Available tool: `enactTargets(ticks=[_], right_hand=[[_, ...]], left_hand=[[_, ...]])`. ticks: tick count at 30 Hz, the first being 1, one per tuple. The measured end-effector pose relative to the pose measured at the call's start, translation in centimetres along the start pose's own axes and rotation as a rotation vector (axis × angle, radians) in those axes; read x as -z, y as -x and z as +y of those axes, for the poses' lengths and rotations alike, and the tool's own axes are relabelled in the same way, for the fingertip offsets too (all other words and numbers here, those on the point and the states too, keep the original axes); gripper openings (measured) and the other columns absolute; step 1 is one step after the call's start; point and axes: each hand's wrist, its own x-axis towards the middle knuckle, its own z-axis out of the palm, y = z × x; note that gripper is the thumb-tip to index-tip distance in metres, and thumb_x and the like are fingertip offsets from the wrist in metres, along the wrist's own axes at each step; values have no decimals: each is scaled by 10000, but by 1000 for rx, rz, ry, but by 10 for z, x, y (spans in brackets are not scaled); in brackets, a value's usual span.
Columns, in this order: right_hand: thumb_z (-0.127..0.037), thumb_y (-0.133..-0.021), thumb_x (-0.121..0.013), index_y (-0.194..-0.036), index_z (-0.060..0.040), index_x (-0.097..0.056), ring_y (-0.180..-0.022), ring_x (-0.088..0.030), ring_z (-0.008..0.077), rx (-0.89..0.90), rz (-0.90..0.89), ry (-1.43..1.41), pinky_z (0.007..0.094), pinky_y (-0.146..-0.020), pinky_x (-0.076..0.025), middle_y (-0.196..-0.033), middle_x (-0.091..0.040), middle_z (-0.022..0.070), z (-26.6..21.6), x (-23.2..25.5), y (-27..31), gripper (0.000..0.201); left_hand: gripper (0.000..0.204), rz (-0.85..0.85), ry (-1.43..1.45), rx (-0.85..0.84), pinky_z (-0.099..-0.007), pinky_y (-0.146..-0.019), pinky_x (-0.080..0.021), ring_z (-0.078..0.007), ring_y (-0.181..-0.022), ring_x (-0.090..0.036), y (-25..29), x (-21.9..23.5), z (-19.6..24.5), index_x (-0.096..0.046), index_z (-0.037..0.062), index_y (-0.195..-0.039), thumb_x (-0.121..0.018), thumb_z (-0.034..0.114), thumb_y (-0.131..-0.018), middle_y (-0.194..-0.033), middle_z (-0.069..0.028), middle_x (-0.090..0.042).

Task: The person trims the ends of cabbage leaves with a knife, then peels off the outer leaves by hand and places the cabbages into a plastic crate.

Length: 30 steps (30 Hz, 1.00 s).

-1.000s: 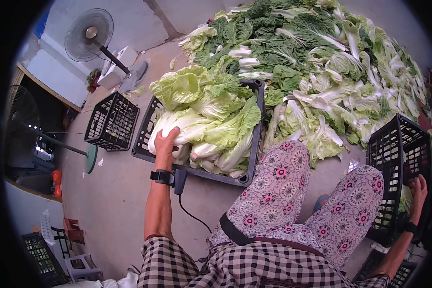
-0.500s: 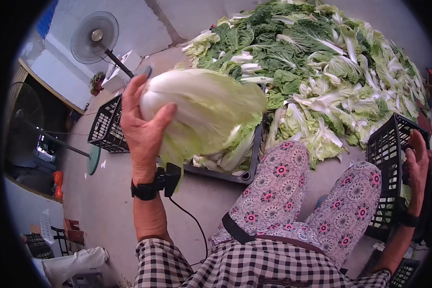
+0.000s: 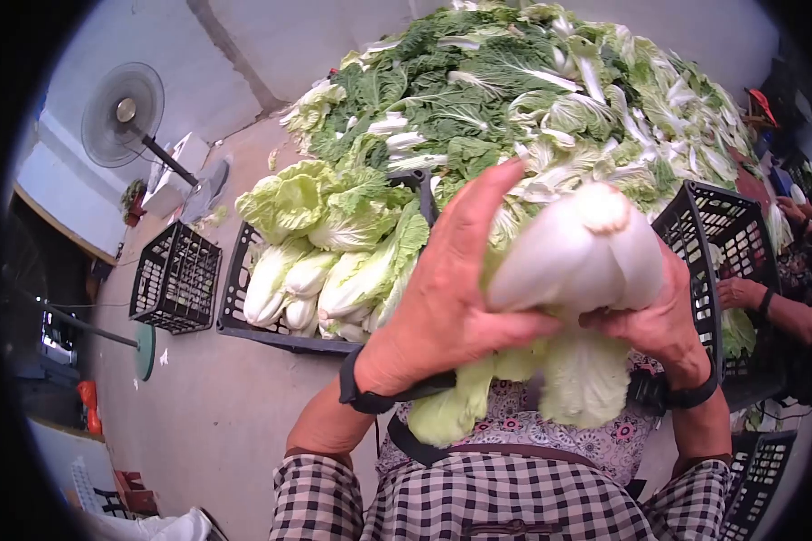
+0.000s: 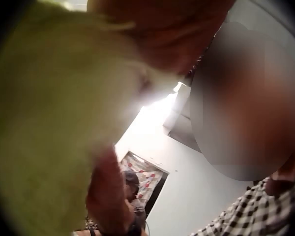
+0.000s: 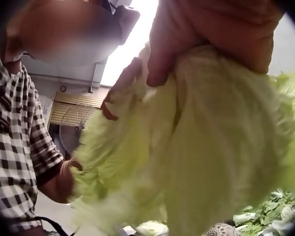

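Observation:
A large napa cabbage (image 3: 577, 261) is held up before the chest in the head view, its white cut base uppermost and its leaves hanging down. My left hand (image 3: 451, 288) grips its left side, thumb across the front. My right hand (image 3: 654, 307) holds the right side, the far fingers hidden behind it. In the left wrist view, blurred green leaves (image 4: 44, 118) fill the left part. The right wrist view has the hanging leaves (image 5: 211, 142) below my right hand (image 5: 216, 34).
A black crate (image 3: 289, 342) of cabbages stands left of centre, a smaller crate (image 3: 176, 279) beyond it. Loose leaves (image 3: 514, 90) are heaped at the back. Another crate (image 3: 705, 261) is at the right, near another person's arm (image 3: 785, 316). A fan (image 3: 124, 110) stands back left.
My left hand has lifted the cabbage out of the crate and moved it right, in front of the body. My right hand has come over from the right crate and now holds it too.

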Motion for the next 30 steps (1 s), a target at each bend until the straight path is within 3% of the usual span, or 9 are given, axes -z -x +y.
enactTargets(ticks=[5,8,12,13,15,21,25,28,30], right_hand=[[-268,-556,-853,-1342,-15,-336,-1160,-492,251,-132,-83,-241,335,-967,-404,-1266,-478,165,5,-10,-3,974],[-367,-553,-848,-1400,-30,-234,-1247,-397,301,53,-250,-52,366,-1040,-317,-1344,-388,200,8,-12,-3,1099],[-422,-534,-852,-1412,-6,-184,-1303,-317,292,82,-244,31,373,-1069,-264,-1377,-353,194,29,-1,-5,1179],[-404,-546,-855,-1408,0,-189,-1295,-323,266,-12,-294,-79,361,-1070,-265,-1371,-363,180,27,-1,-4,1161],[-400,-540,-861,-1408,3,-193,-1277,-343,257,-61,-324,-192,354,-1067,-270,-1365,-371,169,27,-10,-2,1167],[24,-685,-733,-1198,-9,-498,-1000,-573,147,-278,-95,-556,294,-901,-458,-1127,-604,61,25,-20,0,565],[67,-663,-705,-1178,-14,-506,-965,-591,158,-351,56,-576,299,-878,-475,-1083,-611,69,24,9,-1,558],[58,-668,-662,-1116,1,-550,-865,-615,163,-326,299,-487,297,-799,-504,-995,-625,78,38,49,8,465],[-21,-721,-653,-1119,12,-548,-846,-613,162,-285,502,-376,287,-755,-506,-985,-615,75,57,88,22,413]], left_hand=[[709,-203,670,559,-377,-966,-411,-231,-1139,-492,33,-27,-21,-392,17,-1299,-726,347,-768,-1217,-126,-517],[539,200,1079,636,-344,-905,-454,-172,-1074,-523,36,-49,-21,-467,27,-1221,-632,383,-853,-1135,-83,-559],[565,317,1289,601,-333,-889,-465,-169,-1065,-535,35,-40,-23,-391,80,-1284,-623,373,-861,-1205,-57,-517],[619,231,1240,699,-342,-897,-458,-171,-1099,-514,36,-37,-28,-338,86,-1326,-602,405,-866,-1249,-55,-482],[645,55,610,503,-343,-898,-453,-171,-1097,-514,43,-43,-33,-319,80,-1340,-573,444,-872,-1250,-59,-480],[652,-49,566,547,-331,-894,-423,-215,-1052,-537,41,-49,-28,-477,2,-1223,-526,543,-862,-1145,-126,-565],[725,-171,458,403,-347,-878,-436,-262,-1046,-545,32,-47,-36,-488,-2,-1217,-536,602,-820,-1172,-169,-542],[608,-93,401,395,-342,-846,-466,-237,-1028,-548,42,-34,-51,-473,8,-1242,-602,443,-837,-1178,-148,-542],[610,-148,393,593,-309,-908,-412,-163,-1082,-502,54,-10,-62,-437,4,-1280,-638,363,-831,-1208,-97,-526]])
